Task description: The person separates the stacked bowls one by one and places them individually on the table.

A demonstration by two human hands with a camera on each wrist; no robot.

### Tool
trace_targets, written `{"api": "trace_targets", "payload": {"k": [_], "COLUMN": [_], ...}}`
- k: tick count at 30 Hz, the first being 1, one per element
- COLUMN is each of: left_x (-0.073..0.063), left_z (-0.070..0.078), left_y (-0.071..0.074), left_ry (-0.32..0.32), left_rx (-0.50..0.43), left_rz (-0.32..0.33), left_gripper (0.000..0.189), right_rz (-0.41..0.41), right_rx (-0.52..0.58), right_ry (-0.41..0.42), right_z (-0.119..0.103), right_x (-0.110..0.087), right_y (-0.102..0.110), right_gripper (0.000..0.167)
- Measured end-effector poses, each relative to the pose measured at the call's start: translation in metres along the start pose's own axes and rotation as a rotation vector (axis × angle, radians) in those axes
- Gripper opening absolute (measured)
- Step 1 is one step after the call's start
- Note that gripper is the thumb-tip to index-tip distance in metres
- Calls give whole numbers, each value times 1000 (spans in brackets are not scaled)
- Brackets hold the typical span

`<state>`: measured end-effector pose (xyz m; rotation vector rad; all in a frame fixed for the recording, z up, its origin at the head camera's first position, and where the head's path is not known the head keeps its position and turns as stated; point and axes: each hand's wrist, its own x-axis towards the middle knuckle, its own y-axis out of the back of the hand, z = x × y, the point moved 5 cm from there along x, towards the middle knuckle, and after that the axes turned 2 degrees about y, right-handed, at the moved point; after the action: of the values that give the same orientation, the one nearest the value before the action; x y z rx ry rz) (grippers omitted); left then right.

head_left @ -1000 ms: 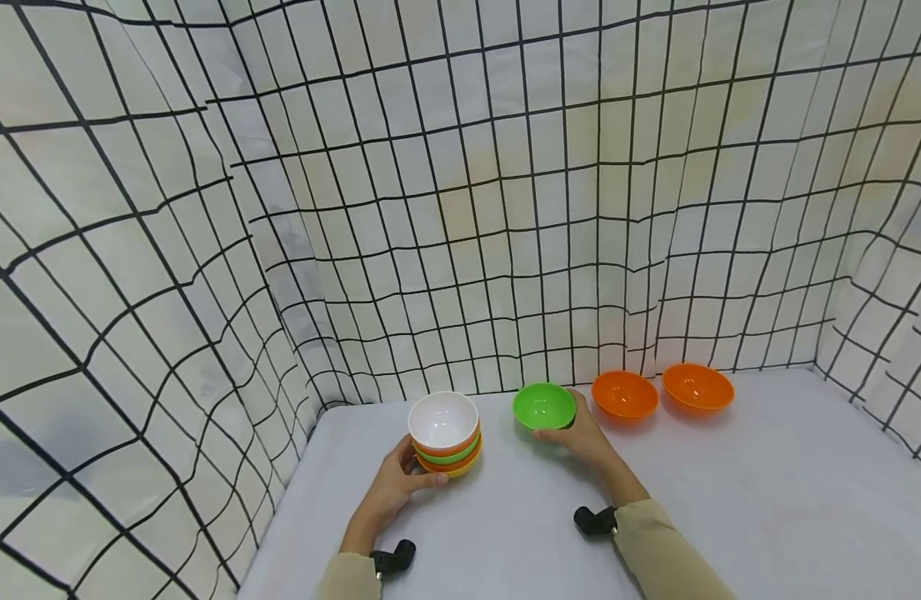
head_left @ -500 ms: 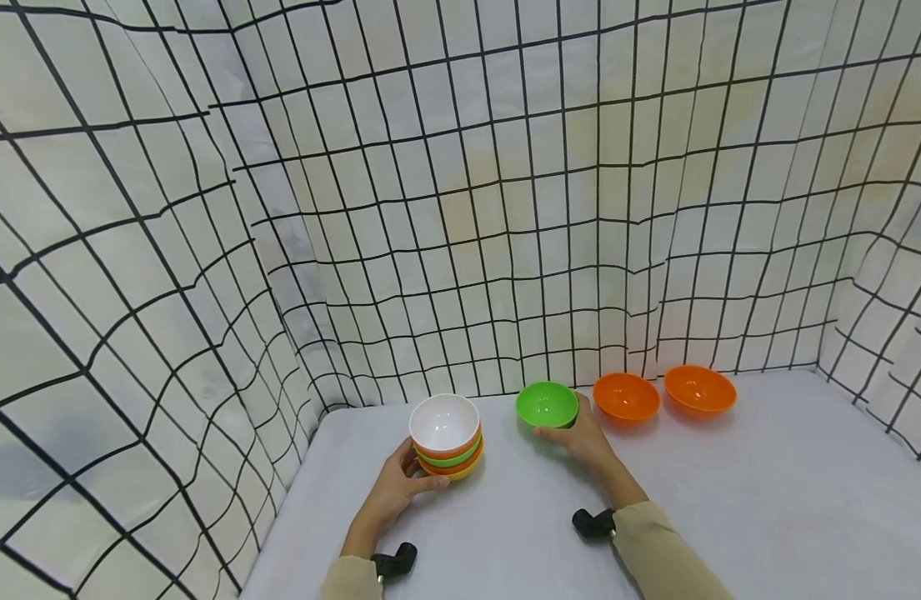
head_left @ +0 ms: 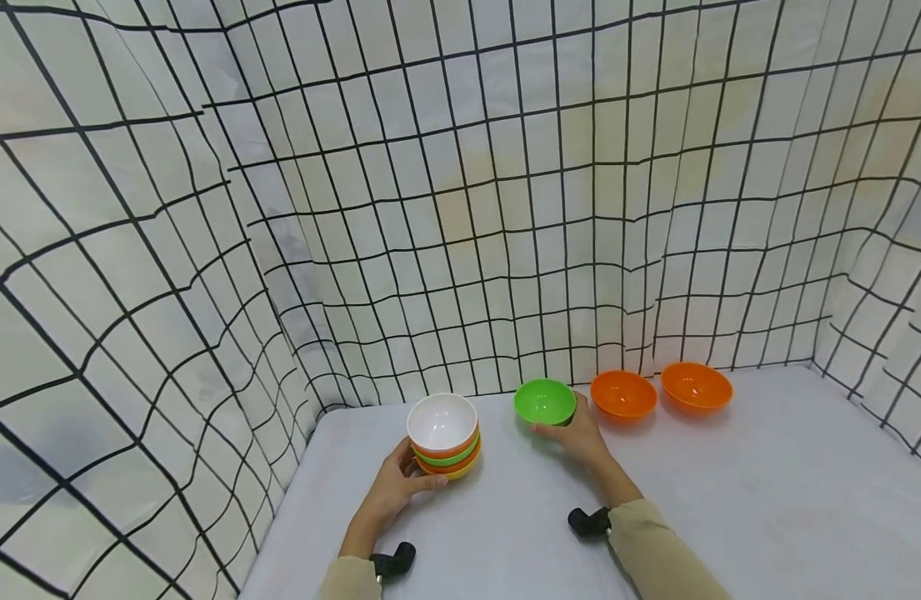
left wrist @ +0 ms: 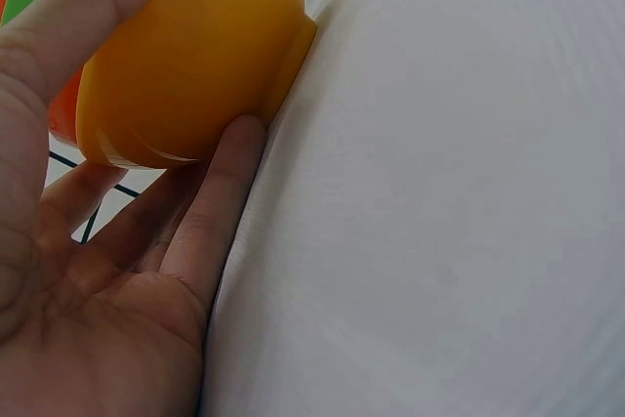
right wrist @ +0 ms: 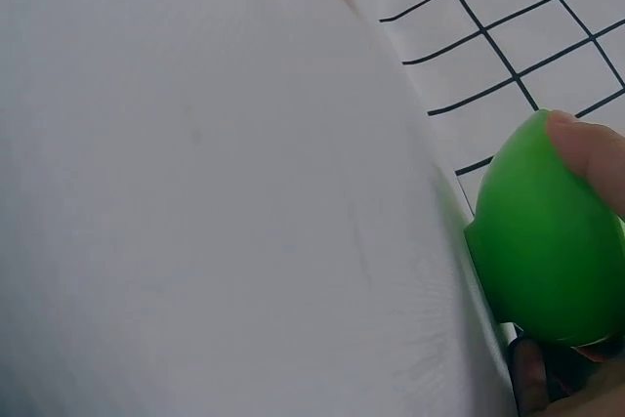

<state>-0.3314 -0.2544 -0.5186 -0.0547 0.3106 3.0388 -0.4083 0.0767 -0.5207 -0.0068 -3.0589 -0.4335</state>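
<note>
My left hand (head_left: 395,485) holds a stack of nested bowls low on its near left side, thumb in front and fingers round the left. A white bowl (head_left: 442,422) tops the stack, over orange and green ones, with a yellow bowl (left wrist: 205,56) at the bottom. In the left wrist view, the fingertips meet the yellow bowl close to its foot on the table. To the right, my right hand (head_left: 583,437) grips a green bowl (head_left: 544,402), which stands upright. The right wrist view has the thumb at this bowl's rim and a finger low by its base.
Two orange bowls stand upright right of the green one, a nearer bowl (head_left: 623,395) and a farther bowl (head_left: 696,387). A white cloth covers the table (head_left: 505,533). Behind it rises a white wall (head_left: 460,208) with a black grid, which continues along both sides.
</note>
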Motion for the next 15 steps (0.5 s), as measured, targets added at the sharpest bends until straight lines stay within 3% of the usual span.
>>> {"api": "trace_targets", "payload": {"k": [15], "left_x": [0], "left_z": [1], "left_y": [0], "left_ry": [-1], "left_rx": [2], "left_rz": [-2], "left_gripper": [97], "right_rz": [34], "right_rx": [13], "right_ry": [8], "right_z": [0], "right_x": [-1], "right_y": [0], "right_gripper": [108]}}
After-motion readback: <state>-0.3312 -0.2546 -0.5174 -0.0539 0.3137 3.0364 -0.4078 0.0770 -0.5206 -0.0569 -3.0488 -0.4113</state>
